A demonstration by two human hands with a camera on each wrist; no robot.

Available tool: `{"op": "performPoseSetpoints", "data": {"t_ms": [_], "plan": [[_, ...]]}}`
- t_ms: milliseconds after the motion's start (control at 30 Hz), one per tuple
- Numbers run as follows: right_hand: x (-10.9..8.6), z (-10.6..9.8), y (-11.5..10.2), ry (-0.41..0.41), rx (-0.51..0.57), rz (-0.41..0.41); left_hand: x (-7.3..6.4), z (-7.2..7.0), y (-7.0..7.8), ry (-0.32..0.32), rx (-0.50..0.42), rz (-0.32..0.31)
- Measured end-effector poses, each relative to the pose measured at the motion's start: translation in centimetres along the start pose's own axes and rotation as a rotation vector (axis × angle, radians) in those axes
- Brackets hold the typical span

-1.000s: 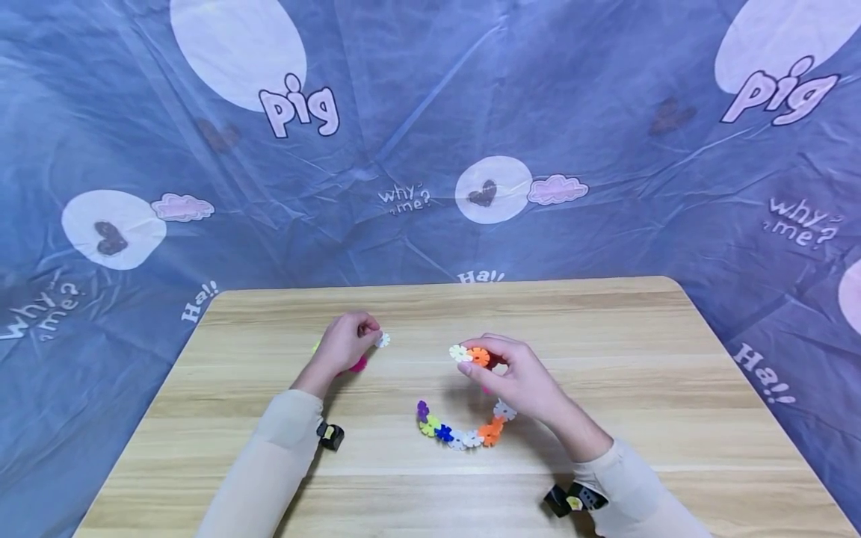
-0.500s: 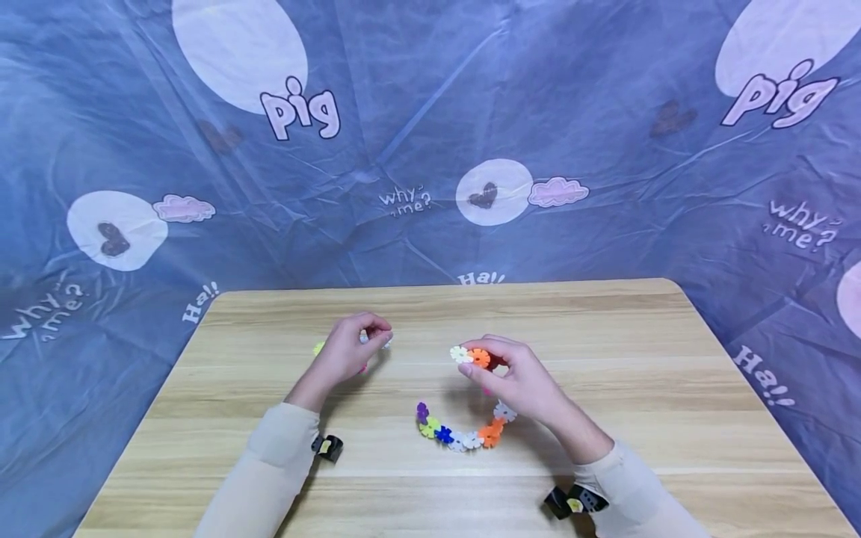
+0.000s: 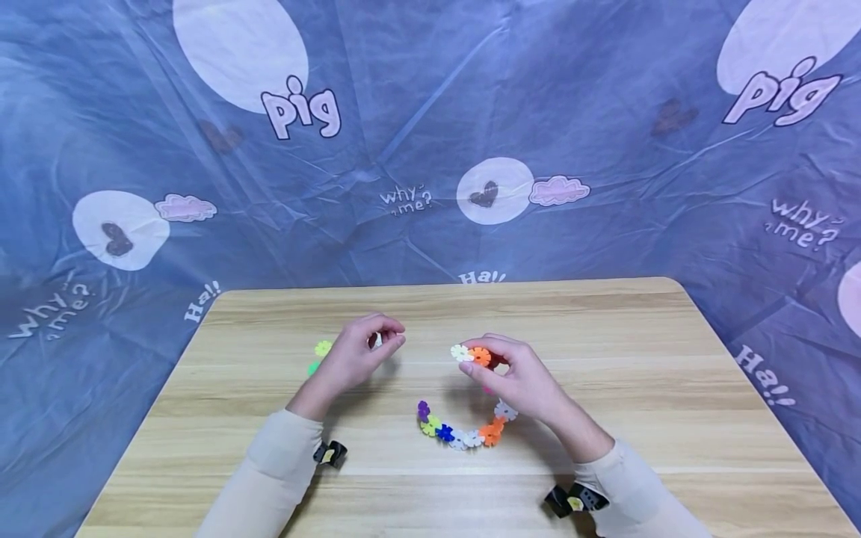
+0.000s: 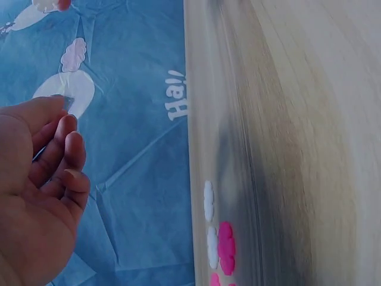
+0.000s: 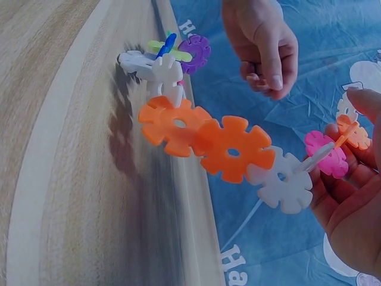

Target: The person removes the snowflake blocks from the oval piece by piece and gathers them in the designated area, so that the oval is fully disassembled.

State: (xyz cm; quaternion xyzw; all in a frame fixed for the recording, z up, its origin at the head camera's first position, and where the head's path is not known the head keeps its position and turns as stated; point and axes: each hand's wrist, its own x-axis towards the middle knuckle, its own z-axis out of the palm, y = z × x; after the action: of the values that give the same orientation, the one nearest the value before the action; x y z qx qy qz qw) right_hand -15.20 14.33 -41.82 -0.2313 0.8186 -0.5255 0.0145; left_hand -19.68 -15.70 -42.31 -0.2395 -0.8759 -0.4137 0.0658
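Observation:
My right hand (image 3: pixel 521 373) pinches the raised end of a chain of interlocking plastic snowflake discs. An orange disc (image 3: pixel 479 356) and a white disc (image 3: pixel 460 353) show at its fingertips. From there the chain curves down past a pink disc (image 5: pixel 326 155), a white disc (image 5: pixel 286 185) and two orange discs (image 5: pixel 237 149) to a purple disc (image 3: pixel 423 410) at the far end. My left hand (image 3: pixel 356 351), raised above the table, pinches a small pale piece (image 4: pixel 68 102) between thumb and forefinger; mostly hidden, its shape is unclear.
Loose discs lie on the table under and beside my left hand: a yellow-green disc (image 3: pixel 323 348), a green disc (image 3: pixel 313 367), white discs (image 4: pixel 208 201) and a pink disc (image 4: pixel 227 248). Behind the wooden table (image 3: pixel 605 321) hangs a blue printed cloth (image 3: pixel 377 134).
My left hand has lifted and shifted right from the loose discs, uncovering the yellow-green and green ones. The right hand and the chain stay nearly still.

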Motion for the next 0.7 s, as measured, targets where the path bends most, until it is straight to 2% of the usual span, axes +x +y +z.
{"op": "performPoseSetpoints", "data": {"t_ms": [400,700], "plan": [[0.1,0.1,-0.1,0.001,-0.011,-0.004,-0.4,0.3,0.9,0.005,-0.034,0.033],[0.1,0.2,-0.2,0.001,-0.011,-0.001,-0.3,0.9,1.7,0.0,-0.115,0.172]]}}
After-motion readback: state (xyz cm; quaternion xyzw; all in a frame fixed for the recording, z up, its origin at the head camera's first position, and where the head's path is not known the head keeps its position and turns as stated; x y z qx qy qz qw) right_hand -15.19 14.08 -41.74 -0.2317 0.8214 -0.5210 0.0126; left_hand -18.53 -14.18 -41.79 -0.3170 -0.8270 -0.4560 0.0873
